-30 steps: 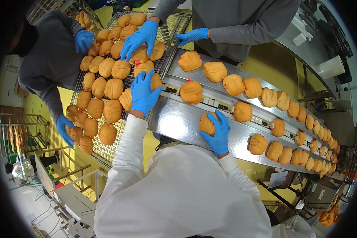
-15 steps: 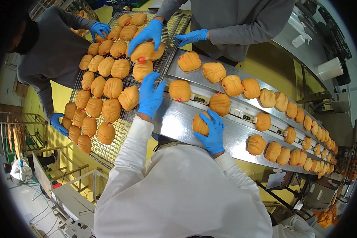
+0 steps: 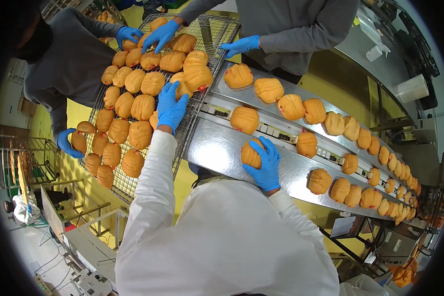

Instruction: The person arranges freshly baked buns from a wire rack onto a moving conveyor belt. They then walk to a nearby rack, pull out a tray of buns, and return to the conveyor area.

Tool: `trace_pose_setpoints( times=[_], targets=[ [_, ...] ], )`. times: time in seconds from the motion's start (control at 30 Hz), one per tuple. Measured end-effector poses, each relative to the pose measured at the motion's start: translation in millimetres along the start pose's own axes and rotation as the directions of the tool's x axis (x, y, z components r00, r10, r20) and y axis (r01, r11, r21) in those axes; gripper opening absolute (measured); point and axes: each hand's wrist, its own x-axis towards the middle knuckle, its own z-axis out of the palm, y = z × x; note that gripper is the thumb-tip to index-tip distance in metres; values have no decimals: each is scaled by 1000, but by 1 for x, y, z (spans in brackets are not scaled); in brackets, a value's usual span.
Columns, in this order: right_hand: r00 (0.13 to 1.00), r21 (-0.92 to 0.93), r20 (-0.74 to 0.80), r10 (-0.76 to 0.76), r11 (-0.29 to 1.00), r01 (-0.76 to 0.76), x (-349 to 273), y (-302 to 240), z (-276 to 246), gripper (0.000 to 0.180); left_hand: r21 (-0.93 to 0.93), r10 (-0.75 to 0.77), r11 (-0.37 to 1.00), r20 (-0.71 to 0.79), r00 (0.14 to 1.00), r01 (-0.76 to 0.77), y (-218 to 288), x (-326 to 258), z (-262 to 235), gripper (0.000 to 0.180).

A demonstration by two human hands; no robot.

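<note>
In a blue glove, my left hand (image 3: pixel 171 106) lies over the wire rack (image 3: pixel 180 148), fingers stretched out and thumb apart. Its fingertips meet the lower edge of a golden bun (image 3: pixel 182 85) with creased top; another bun (image 3: pixel 154 120) is partly hidden beside the palm. My right hand (image 3: pixel 265 164), also gloved in blue, is curled round a bun (image 3: pixel 249 154) sitting on the near metal ledge (image 3: pixel 212 148). Red filling shows at the edges of several buns. Fingers under my left hand are hidden from view.
Buns stand in rows on both ledges and along the conveyor channel (image 3: pixel 269 130) between them. Across the rack, one person's gloved hand (image 3: pixel 162 36) reaches over buns, the other (image 3: pixel 241 46) near its edge. At the left, another person's gloved hands (image 3: pixel 67 143) touch buns.
My left hand has moved left and slightly up over the rack; my right hand stays on its bun. The far person has let go of a bun on the rack. Channel buns have shifted.
</note>
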Motion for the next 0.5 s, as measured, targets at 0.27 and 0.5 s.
trace_pose_setpoints(
  times=[0.27, 0.5],
  targets=[
    [1000, 8, -3, 20, 1000, -20, 1, -4, -2, 75, -699, -361, 648, 67, 930, 302, -10, -1, 0, 30],
    [999, -4, 10, 34, 999, -34, -1, -1, 0, 76, -518, -268, 763, 289, 919, 386, 22, -12, 24, 22]
  ],
)
